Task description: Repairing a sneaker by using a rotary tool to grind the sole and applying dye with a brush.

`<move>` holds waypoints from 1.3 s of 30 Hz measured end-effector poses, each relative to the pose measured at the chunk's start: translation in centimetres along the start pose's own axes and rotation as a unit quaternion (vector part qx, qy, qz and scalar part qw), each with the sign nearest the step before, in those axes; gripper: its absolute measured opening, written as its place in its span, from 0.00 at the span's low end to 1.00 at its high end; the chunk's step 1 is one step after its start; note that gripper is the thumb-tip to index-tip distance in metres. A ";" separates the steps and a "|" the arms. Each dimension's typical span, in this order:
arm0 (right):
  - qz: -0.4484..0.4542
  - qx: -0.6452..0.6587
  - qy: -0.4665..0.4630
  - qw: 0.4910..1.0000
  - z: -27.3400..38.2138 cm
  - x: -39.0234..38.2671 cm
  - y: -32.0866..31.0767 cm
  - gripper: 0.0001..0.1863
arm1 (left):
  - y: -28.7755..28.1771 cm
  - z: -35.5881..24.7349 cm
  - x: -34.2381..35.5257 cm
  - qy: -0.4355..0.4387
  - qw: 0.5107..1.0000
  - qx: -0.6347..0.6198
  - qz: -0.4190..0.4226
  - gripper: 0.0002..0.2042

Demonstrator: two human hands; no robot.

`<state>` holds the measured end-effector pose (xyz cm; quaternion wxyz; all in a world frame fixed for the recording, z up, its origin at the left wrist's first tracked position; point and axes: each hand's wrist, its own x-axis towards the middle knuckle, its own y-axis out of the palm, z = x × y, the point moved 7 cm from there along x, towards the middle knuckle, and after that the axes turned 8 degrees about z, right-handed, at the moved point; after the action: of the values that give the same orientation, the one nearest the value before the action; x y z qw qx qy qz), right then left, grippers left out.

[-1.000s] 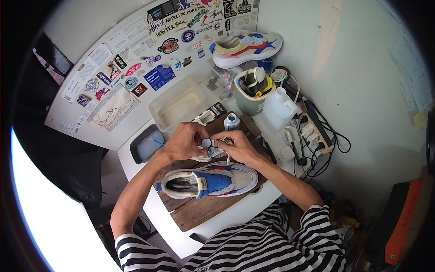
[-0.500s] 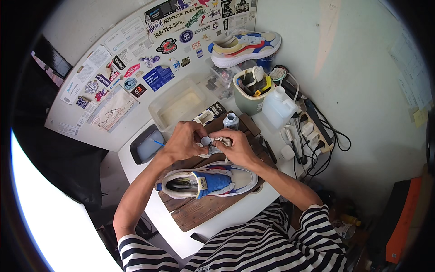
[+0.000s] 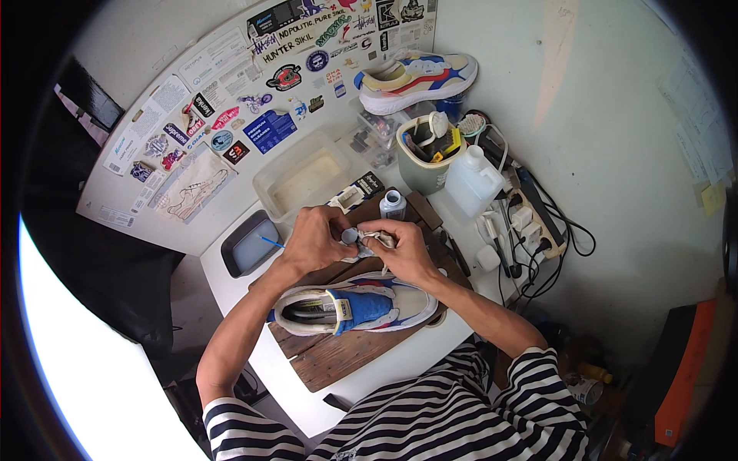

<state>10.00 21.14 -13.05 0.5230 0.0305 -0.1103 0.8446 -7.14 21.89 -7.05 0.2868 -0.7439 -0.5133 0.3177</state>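
Between my fingers, over the back of the wooden board (image 3: 330, 367), is a small grey-white round cap (image 3: 350, 236). My left hand (image 3: 314, 240) is closed on its left side. A crumpled whitish cloth (image 3: 378, 237) is pinched in my right hand (image 3: 406, 252) and pressed against the cap's right side. Just behind my hands stands an uncapped small bottle (image 3: 392, 204) with a grey-blue mouth. Nearer to me, a cream, blue and red sneaker (image 3: 365, 306) lies on the board, its toe to the right.
A dark tray of liquid (image 3: 250, 244) with a thin blue stick is at left. Behind are a clear plastic tub (image 3: 300, 180), a bin of brushes (image 3: 421, 165), a white jug (image 3: 473, 183) and the other sneaker (image 3: 415, 81). Power strip and cables (image 3: 530, 223) lie at right.
My hands stay nearly in place, with the cap and cloth still held. The cap has turned slightly between my fingers. Nothing else has visibly moved.
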 end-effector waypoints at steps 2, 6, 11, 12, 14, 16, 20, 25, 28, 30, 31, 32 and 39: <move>-0.004 0.003 -0.001 1.000 0.2 0.0 0.0 0.14 | -0.1 -0.2 0.0 -0.002 1.000 0.000 -0.003 0.16; -0.008 0.004 -0.005 1.000 0.3 0.1 -0.1 0.13 | -0.2 -0.1 0.0 -0.017 1.000 -0.003 -0.008 0.16; -0.001 0.018 0.014 1.000 0.1 0.1 -0.4 0.13 | -0.2 -0.4 -0.1 -0.015 1.000 -0.007 -0.017 0.17; 0.002 0.022 0.017 1.000 0.0 0.1 -0.4 0.13 | -0.2 -0.3 -0.1 -0.016 1.000 -0.016 -0.017 0.17; 0.009 0.029 0.029 0.999 0.0 0.1 -0.3 0.14 | -0.4 -0.1 -0.2 -0.014 0.999 -0.023 -0.018 0.17; 0.016 0.037 0.041 0.998 -0.4 0.2 -0.2 0.15 | -0.8 0.0 -0.3 -0.013 0.999 -0.029 -0.020 0.16; 0.009 0.069 0.031 0.997 -0.9 0.3 0.0 0.16 | -1.4 0.1 -0.3 -0.008 0.999 -0.035 -0.002 0.15; 0.010 0.077 0.024 0.997 -0.1 0.4 0.4 0.16 | -1.3 -0.2 -0.3 0.015 0.999 -0.029 -0.004 0.15; 0.020 0.046 0.028 0.998 0.3 0.4 0.5 0.15 | -1.2 -0.3 -0.3 -0.008 1.000 -0.026 0.005 0.15; 0.014 0.028 0.020 0.999 0.7 0.3 0.3 0.13 | -1.1 -0.4 -0.3 -0.016 1.000 -0.024 -0.005 0.15; 0.014 0.028 0.020 0.999 0.8 0.3 0.3 0.13 | -1.0 -0.4 -0.4 -0.016 1.000 -0.024 -0.005 0.15; 0.014 0.012 0.027 0.999 0.9 0.2 0.2 0.13 | -0.8 -0.3 -0.3 -0.018 0.999 -0.027 -0.010 0.16; -0.004 -0.014 -0.004 1.000 0.9 0.0 -0.1 0.13 | -0.6 -0.5 -0.3 -0.036 0.999 -0.019 -0.014 0.16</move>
<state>9.98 21.00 -12.15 0.5263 0.0268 -0.1235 0.8409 -7.22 21.74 -6.21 0.2583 -0.7297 -0.5400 0.3305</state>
